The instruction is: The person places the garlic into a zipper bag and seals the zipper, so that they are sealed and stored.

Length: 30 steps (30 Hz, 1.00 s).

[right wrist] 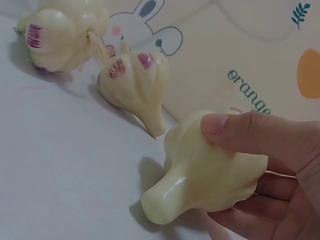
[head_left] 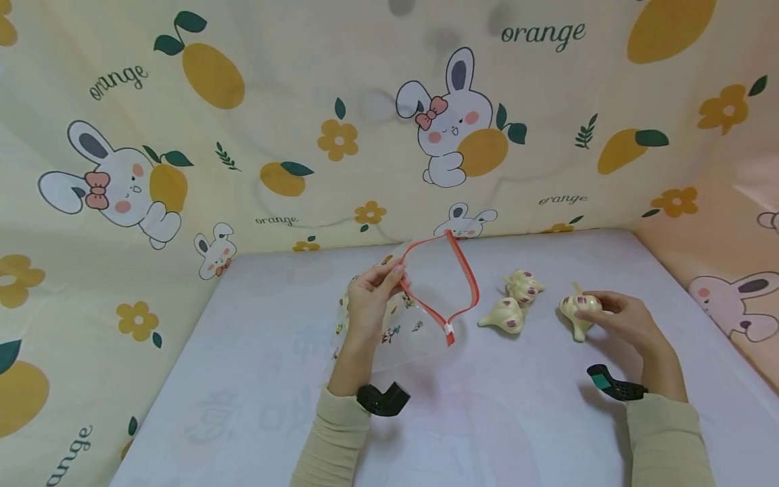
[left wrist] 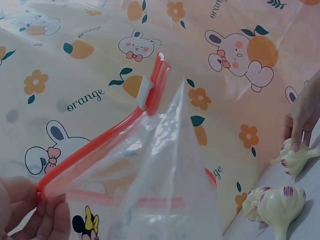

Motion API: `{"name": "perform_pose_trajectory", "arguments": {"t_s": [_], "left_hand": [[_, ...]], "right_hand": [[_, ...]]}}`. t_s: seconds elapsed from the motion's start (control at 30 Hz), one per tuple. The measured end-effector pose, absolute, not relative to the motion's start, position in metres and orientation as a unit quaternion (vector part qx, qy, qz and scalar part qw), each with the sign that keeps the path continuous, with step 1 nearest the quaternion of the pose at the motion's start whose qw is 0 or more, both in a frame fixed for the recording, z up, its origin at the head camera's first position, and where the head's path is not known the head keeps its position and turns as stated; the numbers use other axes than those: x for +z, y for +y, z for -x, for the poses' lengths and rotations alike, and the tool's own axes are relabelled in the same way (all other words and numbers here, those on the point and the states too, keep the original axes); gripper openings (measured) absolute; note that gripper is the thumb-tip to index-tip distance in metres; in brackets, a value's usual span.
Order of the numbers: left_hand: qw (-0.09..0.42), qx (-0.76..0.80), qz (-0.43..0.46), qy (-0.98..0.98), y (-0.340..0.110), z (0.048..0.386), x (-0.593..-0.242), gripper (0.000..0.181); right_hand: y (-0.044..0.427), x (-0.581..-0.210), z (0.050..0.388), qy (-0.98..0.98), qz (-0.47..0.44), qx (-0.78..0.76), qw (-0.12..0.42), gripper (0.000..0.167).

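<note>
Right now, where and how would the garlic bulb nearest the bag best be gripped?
Likely best: grip the garlic bulb by its round body, from above on the person's side; its narrow stem points left toward the bag, and another bulb crowds its far side.

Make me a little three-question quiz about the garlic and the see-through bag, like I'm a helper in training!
1. What colour is the zip edge of the bag that the left grip is pinching?

2. True or false: the right grip holds a garlic bulb.

3. How many other bulbs lie on the table?
A) one
B) two
C) five

Key:
1. Red.
2. True: the thumb is on one side of it, with fingers on the other.
3. B: there is a nearer bulb and a farther bulb.
</note>
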<state>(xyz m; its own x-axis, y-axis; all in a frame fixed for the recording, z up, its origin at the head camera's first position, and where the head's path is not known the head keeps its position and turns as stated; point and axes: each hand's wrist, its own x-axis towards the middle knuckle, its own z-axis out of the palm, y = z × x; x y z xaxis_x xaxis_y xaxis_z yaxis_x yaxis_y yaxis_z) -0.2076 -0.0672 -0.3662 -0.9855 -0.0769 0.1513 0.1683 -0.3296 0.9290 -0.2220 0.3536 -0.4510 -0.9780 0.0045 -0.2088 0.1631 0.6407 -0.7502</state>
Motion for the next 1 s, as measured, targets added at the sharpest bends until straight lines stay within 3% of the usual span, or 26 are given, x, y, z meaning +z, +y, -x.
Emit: {"name": "perform_pose_trajectory", "arguments": {"t_s": [1.0], "left_hand": [[0.085,-0.816,0.045,-0.569,-0.066,0.21,-0.369,0.028]], "right_hand": [[0.333,-0.432,0.228,0.907,0.012,-0.42,0.001,0.064]]}}
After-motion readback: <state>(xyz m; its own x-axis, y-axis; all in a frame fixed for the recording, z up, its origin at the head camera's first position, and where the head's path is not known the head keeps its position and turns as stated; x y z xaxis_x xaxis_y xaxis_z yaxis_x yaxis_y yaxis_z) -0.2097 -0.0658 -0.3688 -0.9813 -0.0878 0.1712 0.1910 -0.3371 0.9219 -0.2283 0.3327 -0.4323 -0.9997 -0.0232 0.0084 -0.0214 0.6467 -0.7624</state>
